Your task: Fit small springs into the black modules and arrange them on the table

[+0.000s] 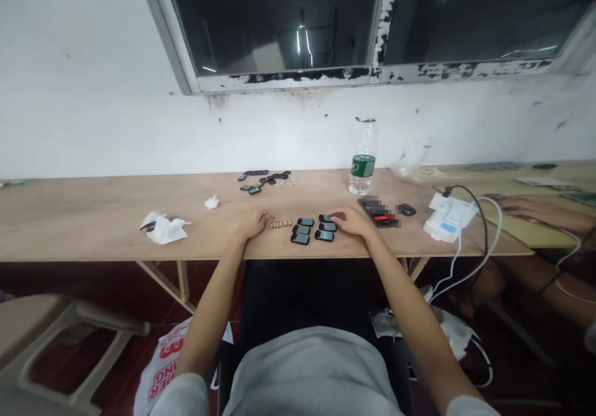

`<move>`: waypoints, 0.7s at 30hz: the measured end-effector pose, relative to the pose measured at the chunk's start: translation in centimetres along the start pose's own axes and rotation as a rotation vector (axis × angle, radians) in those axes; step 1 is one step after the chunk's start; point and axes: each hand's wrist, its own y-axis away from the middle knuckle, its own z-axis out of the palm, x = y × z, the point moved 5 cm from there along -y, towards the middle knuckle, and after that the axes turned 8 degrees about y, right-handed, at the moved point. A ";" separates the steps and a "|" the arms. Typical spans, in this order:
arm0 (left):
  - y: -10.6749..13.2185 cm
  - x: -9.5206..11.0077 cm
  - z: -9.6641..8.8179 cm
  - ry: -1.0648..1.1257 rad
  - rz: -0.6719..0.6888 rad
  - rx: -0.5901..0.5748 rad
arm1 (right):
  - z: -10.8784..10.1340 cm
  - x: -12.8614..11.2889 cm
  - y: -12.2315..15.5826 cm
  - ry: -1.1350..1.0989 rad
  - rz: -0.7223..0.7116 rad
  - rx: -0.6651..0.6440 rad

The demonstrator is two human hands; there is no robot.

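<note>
My left hand [255, 225] rests on the wooden table [107, 242], fingers stretched toward a short row of small gold-and-silver metal parts [280, 224] just to its right. It appears to hold nothing. Several small black devices with grey screens [300, 230] lie in two columns between my hands. The fingertips of my right hand [350, 221] are on the edge of the top device [325, 218] in the right column, which lies flat. My right fingers are partly hidden by the hand itself.
Behind lie more black pieces [265, 180]. A water bottle [362, 166] stands near the wall. Right of my hand are a phone [376, 211], a black fob-like object [408, 209] and a white power strip [449, 218] with cables. Crumpled tissue [165, 228] lies left. Another person's hand [516, 205] rests far right.
</note>
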 end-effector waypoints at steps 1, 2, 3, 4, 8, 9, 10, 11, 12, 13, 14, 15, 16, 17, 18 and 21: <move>0.0 0.1 0.0 0.006 0.000 0.002 | 0.0 0.0 0.0 -0.009 0.002 0.001; 0.1 0.3 -0.1 0.011 0.001 0.002 | 0.0 -0.1 0.0 -0.015 0.003 0.002; 0.1 0.5 -0.2 0.013 0.001 0.002 | 0.0 -0.1 0.0 -0.015 0.004 0.002; 0.2 0.7 -0.3 0.012 0.002 -0.002 | 0.0 -0.1 0.0 -0.014 0.005 0.000; 0.9 1.5 -0.8 0.041 -0.011 -0.061 | 0.2 0.0 -0.1 -0.014 0.005 -0.004; 1.1 1.5 -0.9 0.064 -0.028 -0.076 | 0.2 0.0 -0.1 -0.016 0.009 -0.008; 1.2 1.5 -1.1 0.091 -0.042 -0.090 | 0.2 0.0 -0.1 -0.020 0.015 -0.014; 1.4 1.5 -1.2 0.118 -0.052 -0.106 | 0.2 0.0 -0.1 -0.022 0.021 -0.020; 1.4 1.5 -1.3 0.139 -0.055 -0.127 | 0.2 -0.1 -0.1 -0.020 0.024 -0.025; 1.5 1.4 -1.3 0.150 -0.053 -0.154 | 0.2 -0.2 0.0 -0.013 0.023 -0.030; 1.4 1.4 -1.3 0.154 -0.048 -0.179 | 0.1 -0.4 0.0 -0.004 0.020 -0.033; 1.4 1.3 -1.3 0.153 -0.043 -0.194 | 0.0 -0.5 0.0 0.007 0.015 -0.033; 1.3 1.2 -1.4 0.147 -0.040 -0.201 | -0.1 -0.6 0.1 0.018 0.010 -0.034; 1.2 1.1 -1.4 0.138 -0.042 -0.201 | -0.1 -0.8 0.2 0.027 0.005 -0.034; 1.1 1.0 -1.5 0.127 -0.044 -0.198 | -0.2 -0.9 0.2 0.030 0.003 -0.034; 0.9 0.9 -1.5 0.097 -0.048 -0.192 | -0.3 -1.0 0.3 0.020 -0.004 -0.044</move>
